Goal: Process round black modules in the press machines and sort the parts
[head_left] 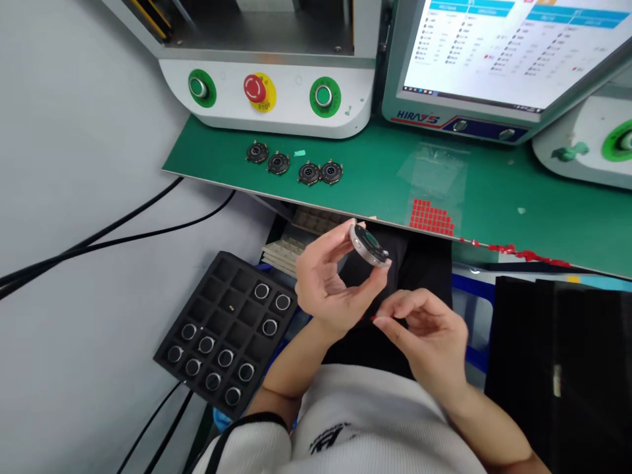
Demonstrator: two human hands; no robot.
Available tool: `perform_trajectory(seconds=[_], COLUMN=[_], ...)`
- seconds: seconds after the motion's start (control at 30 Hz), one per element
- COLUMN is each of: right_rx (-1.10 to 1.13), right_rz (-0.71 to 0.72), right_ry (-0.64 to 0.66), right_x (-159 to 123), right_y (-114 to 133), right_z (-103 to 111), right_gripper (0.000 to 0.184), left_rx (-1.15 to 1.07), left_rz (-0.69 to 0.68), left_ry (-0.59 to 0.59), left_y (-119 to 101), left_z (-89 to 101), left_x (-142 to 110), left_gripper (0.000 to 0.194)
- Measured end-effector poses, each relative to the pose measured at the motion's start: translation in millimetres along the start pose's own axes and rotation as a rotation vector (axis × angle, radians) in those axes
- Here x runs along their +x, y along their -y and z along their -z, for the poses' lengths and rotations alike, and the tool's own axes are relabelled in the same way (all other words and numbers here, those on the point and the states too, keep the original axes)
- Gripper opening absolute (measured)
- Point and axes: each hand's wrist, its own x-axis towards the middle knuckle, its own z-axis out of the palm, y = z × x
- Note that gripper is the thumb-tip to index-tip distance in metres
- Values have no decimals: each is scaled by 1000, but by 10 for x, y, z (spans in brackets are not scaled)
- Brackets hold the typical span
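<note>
My left hand (336, 283) grips a round smartwatch case (368, 245) by its rim, tilted, between thumb and fingers. The case has a silver edge and a dark face with a greenish centre. Lower and to the right, my right hand (427, 336) is closed in a pinch on a small red sticker (374, 318), of which just a sliver shows at the fingertips. On the green bench above lie several dark round watch parts (309, 173) with lugs. Nearby on the bench is a clear sheet of small red stickers (430, 217).
A black compartment tray (212, 316) at lower left holds several round watch cases. Behind the bench edge stand a press with green buttons and a red stop button (255, 88), and a monitor (498, 52). Black cables (93, 243) cross at left; red scraps (523, 255) line the bench edge.
</note>
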Motion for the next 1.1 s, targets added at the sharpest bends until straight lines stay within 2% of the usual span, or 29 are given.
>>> perform_trajectory(seconds=[0.07,0.13,0.2,0.27,0.37,0.5,0.83,1.1], right_rx=[6,25,52,91,185,264,231,89], right_rz=[68,102,79,2,-118,-169,-183,-174], right_ry=[-7,-19,-7,38,116,130,129,134], right_x=[0,27,75,127,182,199,208,224], right_y=[96,185,246,275,284,296,313,341], right_z=[72,147,202,227,218,183,206,243], right_gripper=[23,26,27,27,30,31,30,34], left_rx=[-100,-221,-294,-312,-288,-213,-138,-115], left_rz=[114,237,298,292,222,138,51,41], left_ry=[135,349,518,593,636,669,717,737], left_y=[-26,-56,-89,-122,-158,-182,-183,-189], left_z=[90,187,259,289,279,253,263,280], left_x=[50,92,117,128,139,164,178,178], left_gripper=[53,54,55,57,60,59,54,55])
